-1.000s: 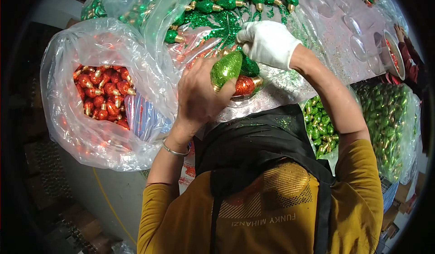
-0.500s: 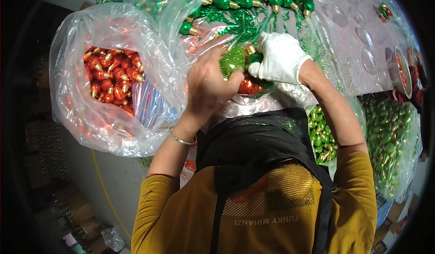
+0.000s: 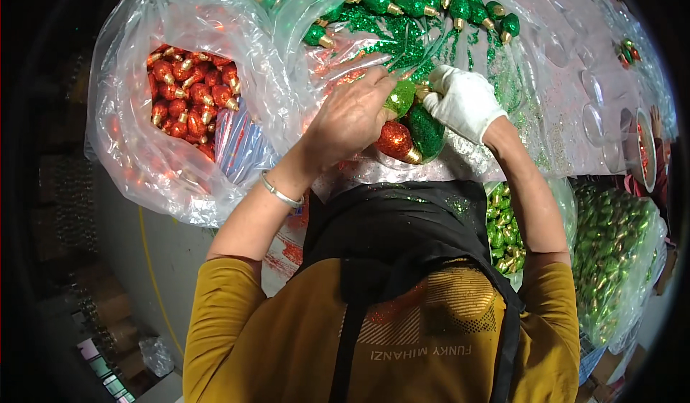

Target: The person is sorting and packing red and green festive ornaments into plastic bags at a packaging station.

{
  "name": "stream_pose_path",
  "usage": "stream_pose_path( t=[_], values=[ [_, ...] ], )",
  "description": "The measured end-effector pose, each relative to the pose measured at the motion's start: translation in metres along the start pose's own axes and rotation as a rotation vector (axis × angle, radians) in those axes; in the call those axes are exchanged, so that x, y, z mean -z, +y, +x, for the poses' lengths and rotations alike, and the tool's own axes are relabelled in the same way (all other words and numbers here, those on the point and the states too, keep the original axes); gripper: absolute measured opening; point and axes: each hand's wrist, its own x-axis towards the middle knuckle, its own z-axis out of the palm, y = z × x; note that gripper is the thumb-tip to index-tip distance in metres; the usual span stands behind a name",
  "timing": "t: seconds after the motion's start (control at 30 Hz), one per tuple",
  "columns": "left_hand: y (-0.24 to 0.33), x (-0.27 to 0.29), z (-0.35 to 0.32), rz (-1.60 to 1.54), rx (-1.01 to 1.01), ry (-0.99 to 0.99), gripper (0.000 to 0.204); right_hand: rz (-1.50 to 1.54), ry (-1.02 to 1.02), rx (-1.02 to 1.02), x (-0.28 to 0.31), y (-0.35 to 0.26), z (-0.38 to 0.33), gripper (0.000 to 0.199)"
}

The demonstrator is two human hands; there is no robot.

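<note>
My bare left hand (image 3: 353, 114) grips a light green glittered bulb ornament (image 3: 400, 97), its fingers curled around the left side. My right hand (image 3: 467, 102), in a white glove, has its fingertips closed on a gold cap (image 3: 422, 93) at that ornament's right end; the join is partly hidden. Just below lie a red glittered bulb ornament (image 3: 394, 141) and a dark green one (image 3: 427, 131), side by side with caps toward me. They seem to rest in a clear round container whose rim barely shows.
A clear plastic bag (image 3: 118, 115) of red bulb ornaments (image 3: 190, 94) stands at the left. Dark green bulb ornaments (image 3: 431, 4) and loose glitter lie at the table's far side. Bags of green ornaments (image 3: 611, 252) stand at lower right. Clear round containers (image 3: 593, 86) line the right side.
The light green ornament has come nearer my gloved fingers, which now meet a gold cap. The red and dark green ornaments below show more fully. The whole view has shifted slightly.
</note>
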Motion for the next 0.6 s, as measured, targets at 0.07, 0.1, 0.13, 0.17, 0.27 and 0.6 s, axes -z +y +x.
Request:
stream_pose_path(
  t=[0.07,0.1,0.13,0.17,0.27,0.6],
  values=[
    [0.002,0.001,0.0,-0.032,-0.008,-0.054,0.03,0.009,-0.009,-0.024,-0.002,0.001,-0.002,0.033],
    [0.003,0.0,0.001,-0.008,0.009,-0.02,0.029,-0.053,0.033,0.026,-0.005,0.003,0.001,0.032],
    [0.005,0.0,0.002,0.016,0.028,0.014,0.028,-0.114,0.074,0.076,-0.007,0.007,0.005,0.031],
    [0.007,0.0,0.003,0.042,0.046,0.045,0.027,-0.173,0.116,0.126,-0.01,0.008,0.006,0.03],
    [0.013,-0.003,0.0,0.076,0.066,-0.005,0.027,-0.23,0.088,0.121,-0.01,0.006,0.006,0.029],
    [-0.018,0.012,-0.02,-0.313,-0.047,-0.074,0.026,-0.466,0.063,0.134,-0.002,-0.002,-0.001,0.021]
  ],
)
